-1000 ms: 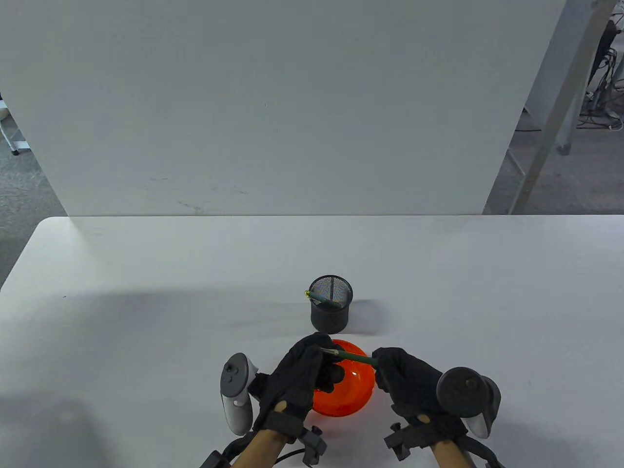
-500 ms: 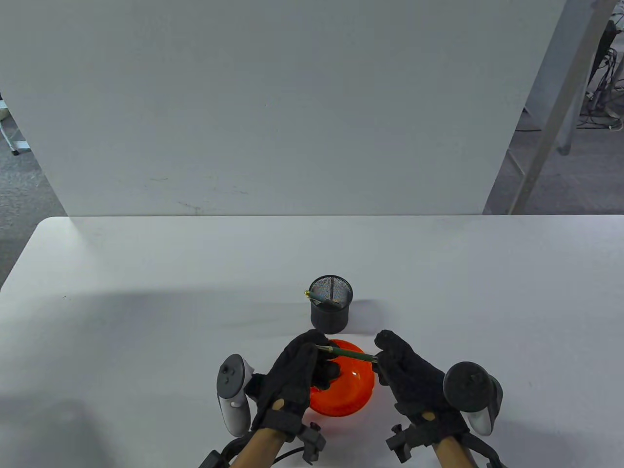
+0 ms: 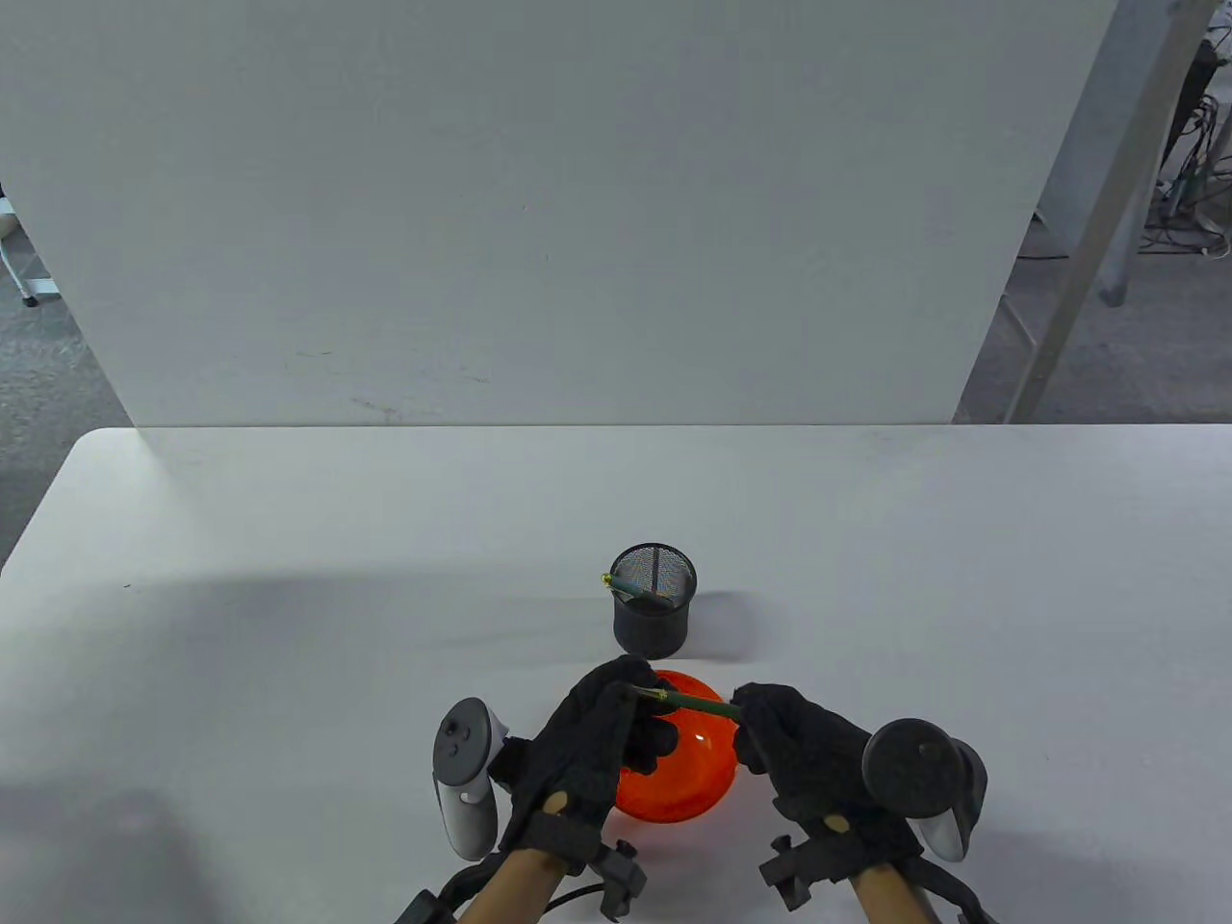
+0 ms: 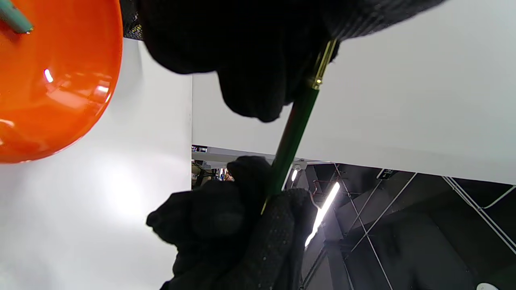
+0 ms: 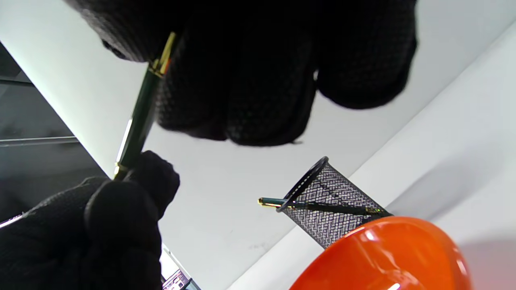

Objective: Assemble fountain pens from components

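A dark green fountain pen (image 3: 695, 705) with gold trim is held level above an orange bowl (image 3: 674, 780). My left hand (image 3: 602, 731) grips its left end, where a gold band shows. My right hand (image 3: 789, 736) grips its right end. The pen also shows in the left wrist view (image 4: 294, 125) and the right wrist view (image 5: 139, 117), spanning between both gloved hands. A teal part (image 4: 14, 18) lies in the bowl (image 4: 60, 80). A black mesh pen cup (image 3: 653, 610) behind the bowl holds one finished green pen (image 3: 630, 587), leaning left.
The white table (image 3: 289, 626) stretches wide on both sides of the bowl. A white board (image 3: 539, 212) stands along the table's far edge. The mesh cup (image 5: 326, 205) stands close behind the bowl (image 5: 387, 257).
Both hands rose slightly and drew back down. The right hand shifted a little away and returned. The pen stays held between both hands above the bowl.
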Available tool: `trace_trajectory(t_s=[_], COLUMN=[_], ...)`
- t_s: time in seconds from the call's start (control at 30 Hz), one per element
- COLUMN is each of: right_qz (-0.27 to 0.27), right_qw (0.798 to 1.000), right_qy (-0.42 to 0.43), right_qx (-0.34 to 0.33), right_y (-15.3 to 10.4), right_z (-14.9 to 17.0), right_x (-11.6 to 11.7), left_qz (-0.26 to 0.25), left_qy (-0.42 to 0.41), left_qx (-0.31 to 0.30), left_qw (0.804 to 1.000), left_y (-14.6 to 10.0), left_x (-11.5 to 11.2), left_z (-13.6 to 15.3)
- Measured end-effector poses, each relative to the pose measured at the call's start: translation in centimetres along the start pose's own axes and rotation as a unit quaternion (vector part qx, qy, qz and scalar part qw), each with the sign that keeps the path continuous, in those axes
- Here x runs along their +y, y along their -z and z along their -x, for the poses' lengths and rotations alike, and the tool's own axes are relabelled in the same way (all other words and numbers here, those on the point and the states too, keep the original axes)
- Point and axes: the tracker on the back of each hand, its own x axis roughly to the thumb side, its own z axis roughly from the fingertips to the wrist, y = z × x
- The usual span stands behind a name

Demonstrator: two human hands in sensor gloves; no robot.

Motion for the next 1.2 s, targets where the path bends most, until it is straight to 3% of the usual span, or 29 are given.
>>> trace_trajectory(t_s=[0.27,0.43,0.7,0.9,1.2], right_qz=[0.000,-0.014,-0.001,0.029,0.029], right_qw=[1.000,0.999,0.999,0.998,0.999], right_qy=[0.021,0.041,-0.019,-0.019,-0.018], right_qx=[0.020,-0.011,-0.045,-0.044,-0.013], right_y=[-0.1,0.1,-0.1,-0.2,-0.1], right_z=[0.5,0.3,-0.5,-0.5,0.0], right_x=[-0.1,-0.2,-0.3,-0.5,-0.3], left_qz=[0.007,-0.016,-0.017,-0.011,0.005], left_qy=[-0.003,-0.026,-0.035,-0.039,-0.016], left_qx=[-0.003,0.008,0.011,0.013,0.007], left_qw=[1.000,1.000,0.999,0.999,1.000], left_y=[0.0,-0.1,0.0,-0.1,0.1], left_x=[0.0,0.5,0.7,0.4,0.2], left_z=[-0.1,0.2,0.4,0.3,0.2])
